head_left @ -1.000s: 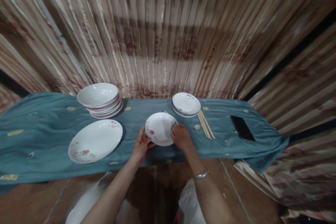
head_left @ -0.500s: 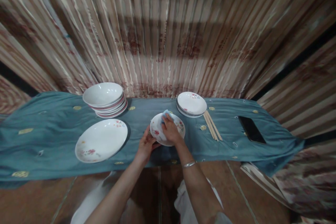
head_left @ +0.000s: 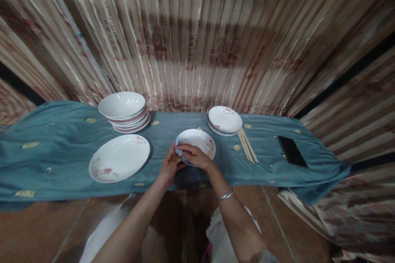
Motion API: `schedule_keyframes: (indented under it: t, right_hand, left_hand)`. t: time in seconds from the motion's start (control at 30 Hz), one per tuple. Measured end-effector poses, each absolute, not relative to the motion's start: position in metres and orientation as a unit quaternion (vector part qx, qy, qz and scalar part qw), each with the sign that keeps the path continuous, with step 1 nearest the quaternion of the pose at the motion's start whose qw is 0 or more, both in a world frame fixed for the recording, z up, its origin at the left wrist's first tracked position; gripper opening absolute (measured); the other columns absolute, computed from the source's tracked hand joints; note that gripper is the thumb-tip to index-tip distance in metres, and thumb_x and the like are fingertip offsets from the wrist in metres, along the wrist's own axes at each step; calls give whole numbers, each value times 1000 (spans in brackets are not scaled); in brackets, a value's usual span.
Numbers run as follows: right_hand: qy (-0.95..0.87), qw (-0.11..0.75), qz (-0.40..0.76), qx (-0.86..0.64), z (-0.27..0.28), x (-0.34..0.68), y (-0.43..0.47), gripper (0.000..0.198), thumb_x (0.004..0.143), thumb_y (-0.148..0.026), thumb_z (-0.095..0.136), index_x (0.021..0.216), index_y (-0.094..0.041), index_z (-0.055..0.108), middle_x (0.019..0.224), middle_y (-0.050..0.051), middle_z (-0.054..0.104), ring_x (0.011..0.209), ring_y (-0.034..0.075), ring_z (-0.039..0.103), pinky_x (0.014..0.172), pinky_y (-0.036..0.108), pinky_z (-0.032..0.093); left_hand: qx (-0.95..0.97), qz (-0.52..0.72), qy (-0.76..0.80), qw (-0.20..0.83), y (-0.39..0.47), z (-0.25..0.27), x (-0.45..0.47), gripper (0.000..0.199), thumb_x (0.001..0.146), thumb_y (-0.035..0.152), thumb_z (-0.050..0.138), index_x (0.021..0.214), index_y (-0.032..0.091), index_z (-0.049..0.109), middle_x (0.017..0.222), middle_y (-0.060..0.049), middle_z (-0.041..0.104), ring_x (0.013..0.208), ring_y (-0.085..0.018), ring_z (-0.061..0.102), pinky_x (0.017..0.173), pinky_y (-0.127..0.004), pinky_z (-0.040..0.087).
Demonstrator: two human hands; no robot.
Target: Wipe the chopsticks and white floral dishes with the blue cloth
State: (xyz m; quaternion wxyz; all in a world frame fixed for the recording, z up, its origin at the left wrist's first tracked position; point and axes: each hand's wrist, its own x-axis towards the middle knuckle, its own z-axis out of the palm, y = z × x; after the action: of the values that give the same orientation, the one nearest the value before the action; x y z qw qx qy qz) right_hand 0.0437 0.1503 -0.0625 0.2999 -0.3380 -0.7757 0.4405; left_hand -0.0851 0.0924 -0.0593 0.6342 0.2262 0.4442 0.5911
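Note:
A small white plate with red flowers [head_left: 202, 137] is held up near the front edge of the table. My left hand [head_left: 169, 164] grips its left rim, fingers partly beneath it. Over the plate's left side, my right hand [head_left: 196, 157] presses a light blue cloth [head_left: 180, 148] against the surface; much of the cloth is hidden under the fingers. A silver bangle [head_left: 226, 195] circles my right wrist. Left of my hands lies a large oval white plate [head_left: 120, 158] with floral prints.
Stacked white bowls and plates [head_left: 123, 109] stand at the back left. Several small plates [head_left: 225, 120] are piled at the back right, beside wooden chopsticks [head_left: 247, 146]. A black phone [head_left: 292, 152] lies farther right on the teal tablecloth [head_left: 61, 152]. Pleated curtains [head_left: 185, 49] hang behind.
My right hand has slid the cloth from the plate's far edge to its left rim, near my left hand. My left hand keeps its hold. The view has shifted slightly.

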Motion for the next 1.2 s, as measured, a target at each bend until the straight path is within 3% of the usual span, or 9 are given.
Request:
schedule_keyframes:
  t: [0.27, 0.53, 0.7, 0.87, 1.07, 1.2]
  right_hand:
    - [-791, 238, 429, -365, -54, 78, 131, 22, 79, -13, 54, 91, -18, 73, 93, 3, 73, 87, 17, 66, 83, 28, 48]
    - [-827, 133, 251, -485, -35, 98, 120, 20, 79, -13, 53, 79, -18, 72, 86, 5, 73, 83, 17, 66, 76, 24, 46]
    - [-797, 105, 124, -581, -40, 95, 126, 19, 83, -14, 49, 82, -15, 68, 90, 12, 71, 91, 23, 64, 83, 31, 46]
    - [-788, 146, 53, -595, -51, 89, 139, 16, 85, -11, 47, 85, -15, 63, 93, 12, 68, 97, 23, 62, 96, 37, 42]
    - [-787, 180, 67, -587, -56, 78, 155, 22, 89, -11, 40, 96, -14, 61, 99, 13, 66, 99, 23, 60, 97, 37, 42]
    - [-793, 209, 112, -561, -62, 67, 161, 26, 90, -14, 41, 106, -14, 61, 117, 12, 63, 111, 22, 55, 103, 38, 38]
  left_hand:
    - [207, 578, 441, 655, 93, -53, -89, 81, 58, 14, 73, 134, 22, 47, 82, -2, 70, 69, -17, 65, 66, -35, 56]
    - [210, 582, 460, 638, 93, -54, -87, 80, 59, 13, 74, 134, 23, 48, 86, -2, 70, 69, -16, 64, 63, -33, 57]
    - [215, 578, 463, 637, 94, -54, -85, 81, 59, 17, 76, 134, 27, 48, 90, -4, 70, 74, -18, 65, 65, -33, 57]
    - [225, 580, 459, 634, 97, -58, -85, 85, 58, 21, 79, 136, 26, 46, 90, -4, 70, 78, -20, 65, 69, -37, 56]
    - [227, 577, 451, 642, 97, -55, -87, 85, 57, 22, 79, 136, 26, 47, 89, -3, 70, 76, -18, 64, 71, -37, 56]
    - [220, 579, 449, 644, 96, -54, -87, 80, 58, 20, 78, 133, 25, 49, 87, -3, 69, 73, -17, 64, 69, -36, 56]
